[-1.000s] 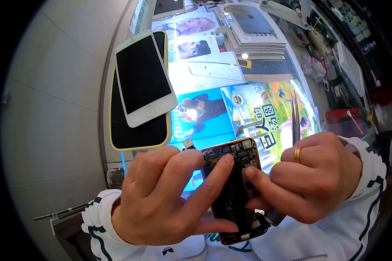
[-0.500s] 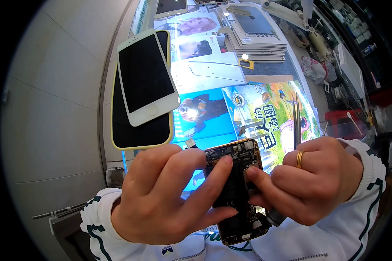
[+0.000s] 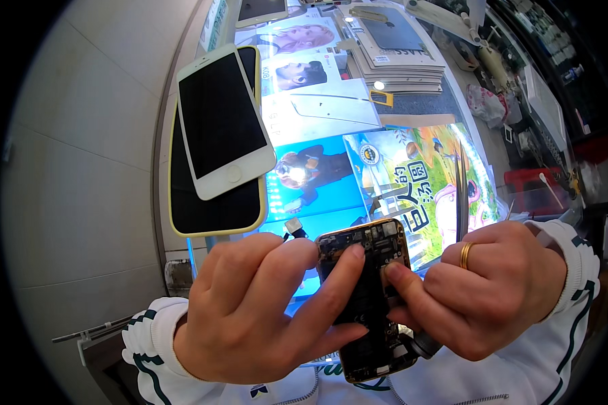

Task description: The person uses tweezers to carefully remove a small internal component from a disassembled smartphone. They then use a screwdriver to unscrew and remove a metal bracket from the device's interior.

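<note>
1. The left hand (image 3: 253, 307) is gripping an opened phone (image 3: 370, 297), its fingers curling round the left edge and the forefinger lying across the exposed insides
2. The right hand (image 3: 483, 287) is closing on the phone's right edge, thumb and forefinger pinching at the circuit board; a gold ring (image 3: 465, 255) is showing on one finger
3. Tweezers (image 3: 461, 182) are sticking up from the same right hand, tucked between the fingers, tips pointing away from the person
4. The phone is being held low in the middle of the view, between both hands, above the near edge of a glass counter (image 3: 331, 128), back side up with board and battery showing
5. A white phone (image 3: 223, 121) is lying screen up on a dark phone in a yellow case (image 3: 213, 209), both at the counter's left
6. A stack of flat packages (image 3: 398, 44) is sitting at the far side, well apart from the hands
</note>
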Demonstrator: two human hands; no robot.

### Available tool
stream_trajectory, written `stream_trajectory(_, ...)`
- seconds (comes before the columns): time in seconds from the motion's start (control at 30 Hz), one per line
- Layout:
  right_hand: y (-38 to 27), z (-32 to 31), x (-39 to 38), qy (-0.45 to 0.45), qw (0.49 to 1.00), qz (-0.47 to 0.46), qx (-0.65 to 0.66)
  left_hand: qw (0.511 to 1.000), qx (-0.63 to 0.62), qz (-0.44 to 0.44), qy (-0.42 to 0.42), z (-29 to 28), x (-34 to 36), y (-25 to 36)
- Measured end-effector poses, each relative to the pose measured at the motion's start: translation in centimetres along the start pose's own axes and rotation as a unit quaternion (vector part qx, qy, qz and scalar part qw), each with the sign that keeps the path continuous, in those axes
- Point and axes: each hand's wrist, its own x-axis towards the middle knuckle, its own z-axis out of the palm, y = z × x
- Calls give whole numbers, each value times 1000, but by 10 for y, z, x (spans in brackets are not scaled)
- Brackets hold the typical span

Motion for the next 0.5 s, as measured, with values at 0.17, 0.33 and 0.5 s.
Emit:
stream_trajectory(0.17,-6,-6,-4,10,999,32,-11,997,-34,57,25,-4,1,1)
stream_trajectory(0.33,17,-6,-7,-20,997,-5,70,985,-103,136,16,0,5,0)
stream_trajectory(0.5,25,-1,-12,-3,993,-2,115,983,-106,147,25,5,7,-2)
